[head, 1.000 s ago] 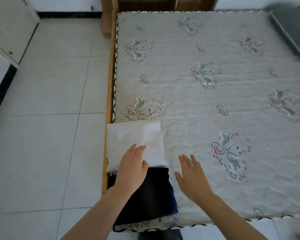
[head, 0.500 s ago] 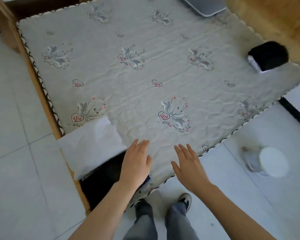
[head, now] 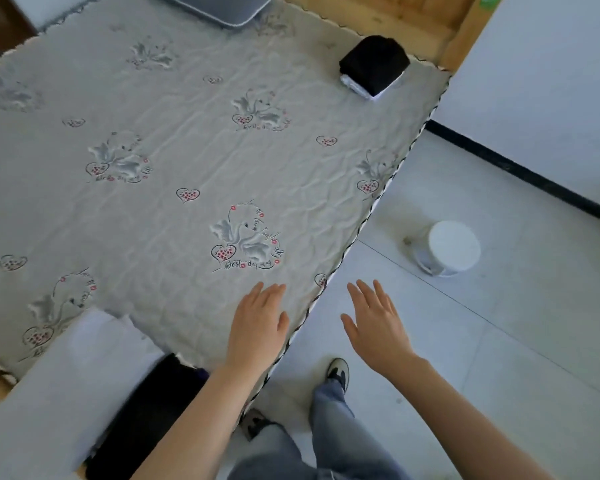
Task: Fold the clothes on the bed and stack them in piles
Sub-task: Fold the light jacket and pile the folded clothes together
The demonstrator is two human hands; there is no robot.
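Left hand (head: 257, 323) and right hand (head: 378, 323) held flat, fingers straight, nothing grasped. Left seen over bed (head: 187, 150) corner, right over floor (head: 465, 341). White-and-dark folded pile (head: 84, 382) lies at near-left corner. Small black folded pile (head: 373, 65) lies at far-right corner, well apart; right hand judged nearer.

bare forearms (head: 174, 420), grey jeans (head: 333, 420), dark sneakers (head: 338, 372)
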